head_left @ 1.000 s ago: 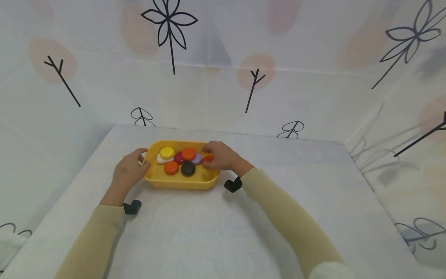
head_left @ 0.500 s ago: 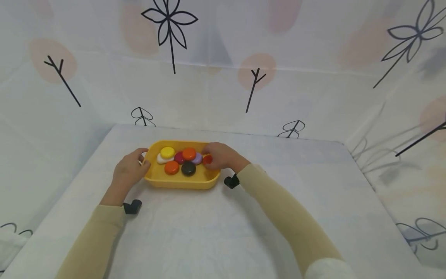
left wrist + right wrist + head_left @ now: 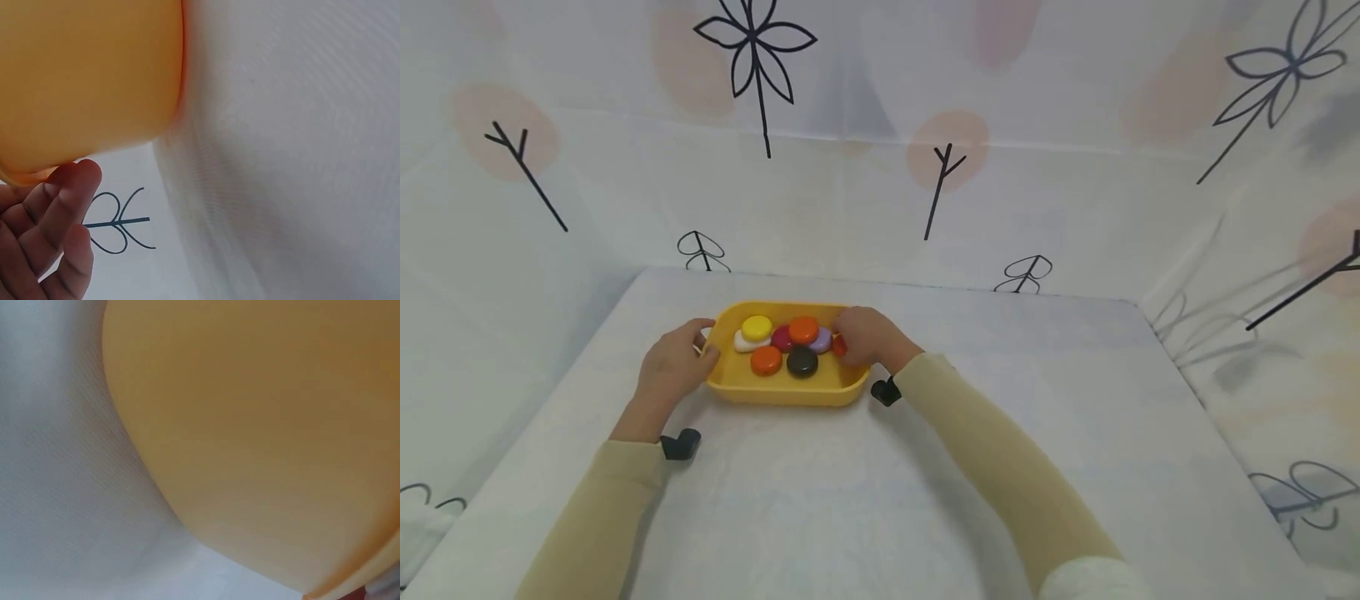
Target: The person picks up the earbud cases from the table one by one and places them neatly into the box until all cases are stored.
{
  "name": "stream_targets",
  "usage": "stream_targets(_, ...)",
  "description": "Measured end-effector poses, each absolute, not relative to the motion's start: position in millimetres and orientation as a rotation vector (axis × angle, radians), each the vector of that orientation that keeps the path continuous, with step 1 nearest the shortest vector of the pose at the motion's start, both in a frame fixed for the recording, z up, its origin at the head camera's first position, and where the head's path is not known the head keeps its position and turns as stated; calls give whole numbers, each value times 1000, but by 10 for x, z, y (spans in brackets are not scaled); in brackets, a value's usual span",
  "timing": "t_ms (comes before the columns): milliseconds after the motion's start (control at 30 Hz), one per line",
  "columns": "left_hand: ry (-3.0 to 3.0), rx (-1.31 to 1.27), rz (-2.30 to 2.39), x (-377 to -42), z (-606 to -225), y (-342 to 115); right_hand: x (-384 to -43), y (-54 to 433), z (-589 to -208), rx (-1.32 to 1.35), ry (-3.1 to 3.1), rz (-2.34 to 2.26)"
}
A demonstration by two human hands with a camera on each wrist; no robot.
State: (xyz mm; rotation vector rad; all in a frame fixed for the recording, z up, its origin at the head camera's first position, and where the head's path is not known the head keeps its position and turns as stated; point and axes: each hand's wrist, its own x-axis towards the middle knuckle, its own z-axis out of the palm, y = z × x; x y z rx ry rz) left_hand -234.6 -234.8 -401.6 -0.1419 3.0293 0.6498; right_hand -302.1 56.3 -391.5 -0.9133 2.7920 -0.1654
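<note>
A yellow tray with rounded corners stands on the white-covered table. My left hand grips its left end, thumb at the rim; in the left wrist view the curled fingers lie at the tray's edge. At the right end, my right hand reaches inside over the rim and pinches a red rounded disc, mostly covered by the fingers. Beside it in the tray lie a lilac disc, a black disc and an orange disc resting on a dark red disc.
Further left in the tray, a yellow disc lies on a white piece, with another orange disc in front. White patterned cloth hangs behind the table and at its sides.
My right hand has sunk slightly lower into the tray's right end with the red disc, which shows less now. The left hand stays on the tray; the head view has shifted a little.
</note>
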Motion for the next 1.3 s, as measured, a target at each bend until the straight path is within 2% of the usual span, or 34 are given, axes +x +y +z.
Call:
stream_targets(700,3040,-151,658,-2339,-4033,-2357,-3028,462,-3999,-845,2864,-10)
stream_targets(1300,3014,-162,674,-2344,-4048,-2359,-2940,457,-3919,-877,2857,27)
